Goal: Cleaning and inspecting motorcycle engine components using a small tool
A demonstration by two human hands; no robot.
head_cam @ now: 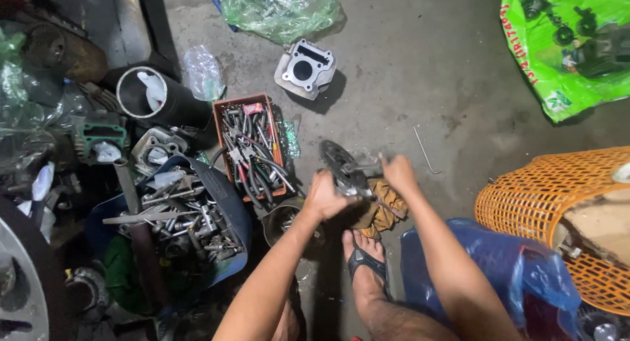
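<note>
My left hand (323, 195) grips a dark round metal engine part (341, 165) from the left and below. My right hand (396, 170) is closed on a metal piece that sticks out of that part's right side. Both hands hover just above a dirty yellow-brown rag (382, 210) on the concrete floor. My sandalled foot (365, 257) rests right below the rag.
An orange tray of hand tools (226, 111) lies left of my hands, beside a blue tub of metal parts (231, 210). A grey engine cylinder (304, 68) and a bent wire (425, 149) lie on the floor. An orange mesh basket (525, 196) stands right, a blue plastic bag (485, 262) beneath.
</note>
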